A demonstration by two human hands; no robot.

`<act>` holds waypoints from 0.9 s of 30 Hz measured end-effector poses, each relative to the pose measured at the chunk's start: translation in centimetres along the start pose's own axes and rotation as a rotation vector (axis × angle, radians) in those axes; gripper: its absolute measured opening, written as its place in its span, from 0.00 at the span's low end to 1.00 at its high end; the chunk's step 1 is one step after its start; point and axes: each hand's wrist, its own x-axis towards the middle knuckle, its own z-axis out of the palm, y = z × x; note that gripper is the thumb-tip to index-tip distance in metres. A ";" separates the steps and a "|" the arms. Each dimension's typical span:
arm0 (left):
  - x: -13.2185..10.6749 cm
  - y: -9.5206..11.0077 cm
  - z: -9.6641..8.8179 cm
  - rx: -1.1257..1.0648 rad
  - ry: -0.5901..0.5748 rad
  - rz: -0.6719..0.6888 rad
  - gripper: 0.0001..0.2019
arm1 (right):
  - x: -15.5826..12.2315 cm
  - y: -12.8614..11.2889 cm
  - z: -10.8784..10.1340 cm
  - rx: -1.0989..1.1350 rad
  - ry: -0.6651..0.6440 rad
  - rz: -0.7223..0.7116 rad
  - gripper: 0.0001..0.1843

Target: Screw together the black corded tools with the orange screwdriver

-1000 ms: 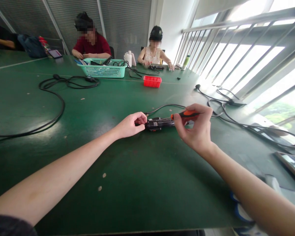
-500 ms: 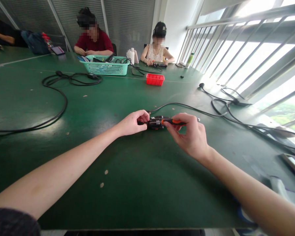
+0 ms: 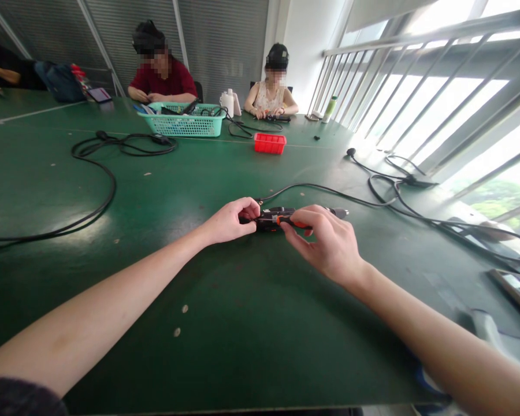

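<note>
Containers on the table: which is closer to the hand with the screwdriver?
The small red box, closer to the right hand, which holds the screwdriver. The turquoise basket is bigger, loaded with things, and farther left.

head view | forward and down | green table (image 3: 242, 329) close below

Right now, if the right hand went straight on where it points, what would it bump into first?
The right hand would probably meet the black tool, then the left hand; depth is unclear, so it may already touch the tool.
</note>
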 end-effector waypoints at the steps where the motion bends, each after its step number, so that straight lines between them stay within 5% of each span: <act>1: 0.0 0.0 0.0 -0.002 0.001 0.000 0.10 | 0.0 0.0 0.0 0.002 -0.006 -0.005 0.13; 27: -0.1 0.1 0.1 0.024 0.004 0.015 0.10 | 0.2 0.4 -0.5 -0.009 -0.031 -0.055 0.12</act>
